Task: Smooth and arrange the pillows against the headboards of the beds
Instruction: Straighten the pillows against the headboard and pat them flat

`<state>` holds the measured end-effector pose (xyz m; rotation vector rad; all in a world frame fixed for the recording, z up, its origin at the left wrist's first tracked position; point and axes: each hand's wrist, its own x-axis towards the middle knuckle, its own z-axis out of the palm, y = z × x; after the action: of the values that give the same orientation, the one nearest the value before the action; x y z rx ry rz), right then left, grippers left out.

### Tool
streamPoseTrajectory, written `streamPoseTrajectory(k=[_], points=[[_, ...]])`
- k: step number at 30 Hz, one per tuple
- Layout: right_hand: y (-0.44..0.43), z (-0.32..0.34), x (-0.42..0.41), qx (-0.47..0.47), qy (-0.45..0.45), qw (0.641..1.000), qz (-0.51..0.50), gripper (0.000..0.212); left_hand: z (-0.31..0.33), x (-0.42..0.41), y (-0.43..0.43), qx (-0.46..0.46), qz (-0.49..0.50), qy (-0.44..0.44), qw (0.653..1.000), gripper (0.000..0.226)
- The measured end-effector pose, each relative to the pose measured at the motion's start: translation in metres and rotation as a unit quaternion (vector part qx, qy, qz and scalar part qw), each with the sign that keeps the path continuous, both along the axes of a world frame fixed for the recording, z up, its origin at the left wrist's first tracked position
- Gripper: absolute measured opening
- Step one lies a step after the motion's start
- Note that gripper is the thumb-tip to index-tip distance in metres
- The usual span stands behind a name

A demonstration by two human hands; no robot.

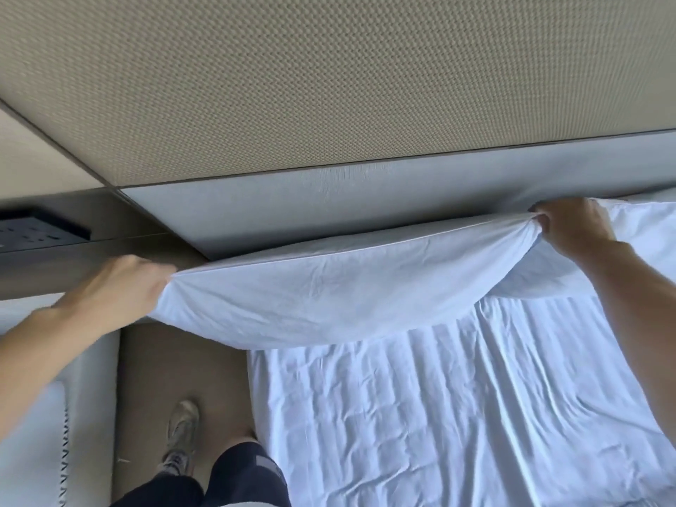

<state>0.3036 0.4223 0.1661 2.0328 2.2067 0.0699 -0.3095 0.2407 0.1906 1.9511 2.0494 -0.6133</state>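
A white pillow (329, 290) hangs stretched between my two hands, just in front of the grey padded headboard (329, 199). My left hand (120, 287) pinches its left corner, out past the bed's left edge. My right hand (574, 228) grips its right corner close to the headboard. The pillow sags in the middle above the wrinkled white sheet of the bed (457, 415). A second white pillow (643, 228) lies against the headboard at the far right, partly hidden behind my right hand.
A brown carpeted aisle (175, 367) runs left of the bed, with my shoe (183, 433) and dark trouser leg on it. Another bed's edge (73, 397) is at the far left. A dark shelf with a black socket panel (40, 232) sits left of the headboard.
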Motion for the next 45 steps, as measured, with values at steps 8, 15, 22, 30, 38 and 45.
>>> streamPoseTrajectory(k=[8, 15, 22, 30, 38, 45], points=[[-0.021, -0.019, -0.07, -0.032, 0.062, 0.998, 0.0, 0.071, -0.018, 0.127, 0.052, 0.079, -0.139, -0.105, 0.982, 0.06], [-0.052, -0.04, -0.127, -0.09, 0.043, 0.981, 0.165, 0.04, -0.038, 0.296, 0.105, 0.037, -0.261, -0.096, 0.96, 0.017], [-0.045, -0.031, -0.09, 0.028, 0.043, 0.991, 0.126, 0.041, -0.024, 0.279, 0.148, 0.095, -0.271, -0.104, 0.952, 0.017], [-0.106, -0.113, -0.037, 0.296, 0.469, 0.719, -0.419, 0.049, -0.059, 0.384, 0.142, 0.098, -0.311, -0.114, 0.938, 0.045], [-0.167, -0.25, -0.117, 0.163, 0.661, 0.483, -0.551, 0.075, -0.05, 0.413, 0.142, 0.3, -0.383, -0.142, 0.862, 0.027], [-0.119, -0.292, -0.133, 0.269, 0.627, 0.55, -0.481, 0.06, -0.175, 0.517, 0.066, 0.147, -0.729, 0.127, 0.657, 0.068]])
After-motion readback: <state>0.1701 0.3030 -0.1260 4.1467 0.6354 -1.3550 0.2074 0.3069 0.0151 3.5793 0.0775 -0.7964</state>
